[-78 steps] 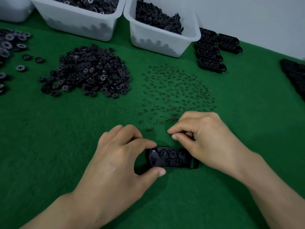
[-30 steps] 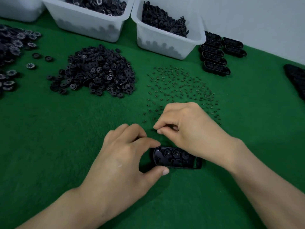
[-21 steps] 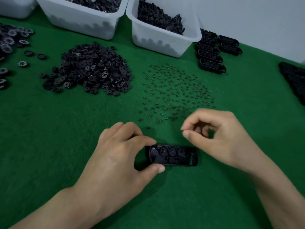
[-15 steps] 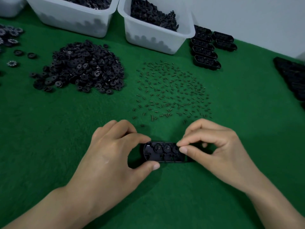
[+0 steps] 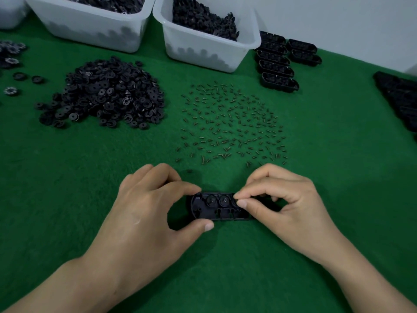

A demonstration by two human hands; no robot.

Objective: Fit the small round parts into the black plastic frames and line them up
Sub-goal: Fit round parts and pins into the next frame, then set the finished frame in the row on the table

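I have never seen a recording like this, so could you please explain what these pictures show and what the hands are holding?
No machine here: a person works bare-handed, filmed by a head-worn camera looking down at a green felt table. The left hand grips the left end of a black plastic frame. The right hand pinches a tiny dark part over the frame's right half. Beyond lie a pile of black discs, scattered spring-like pieces, two white bins of black parts, and more frames in rows.

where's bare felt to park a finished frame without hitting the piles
Bare felt: right of the spring scatter, nearer than the stacked frames; left of the left hand, nearer than the disc pile; the near middle. Crowded: the back, around the bins.
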